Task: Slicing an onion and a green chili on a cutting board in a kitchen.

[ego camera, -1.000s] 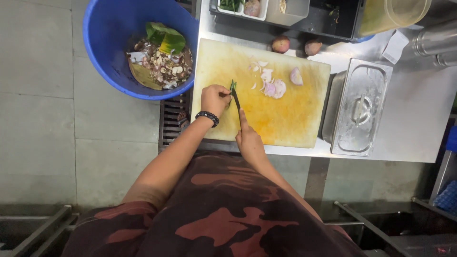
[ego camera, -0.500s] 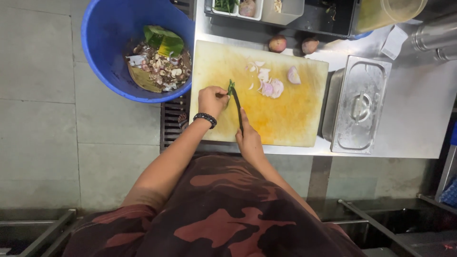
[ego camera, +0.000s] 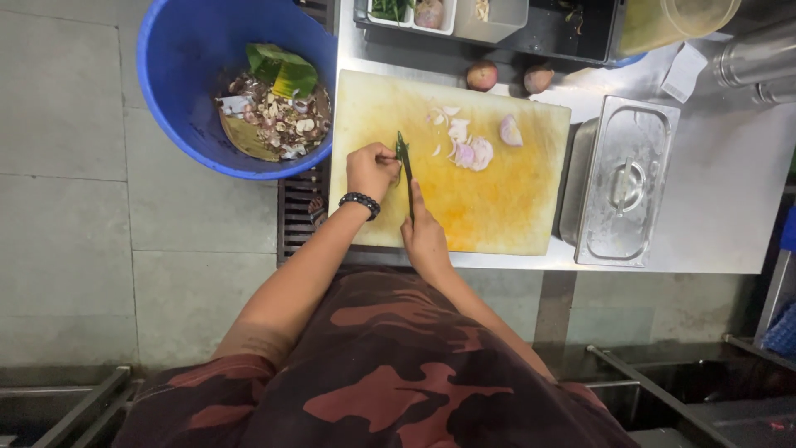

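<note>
My left hand (ego camera: 371, 168), with a dark bead bracelet on the wrist, pinches a thin green chilli (ego camera: 400, 147) against the yellow cutting board (ego camera: 497, 207). My right hand (ego camera: 424, 232) grips a knife (ego camera: 409, 184) whose dark blade runs up to the chilli, right beside my left fingers. Sliced shallot pieces (ego camera: 464, 143) lie on the board beyond the knife, and a shallot half (ego camera: 510, 130) sits further right.
A blue bin (ego camera: 178, 99) with peelings and leaves stands on the floor at the left. Two whole shallots (ego camera: 482, 75) rest behind the board. A lidded steel pan (ego camera: 623, 187) sits to the right, small containers (ego camera: 448, 12) at the back.
Both hands stay at the same spot on the board, with the knife against the chilli. The camera has shifted a little.
</note>
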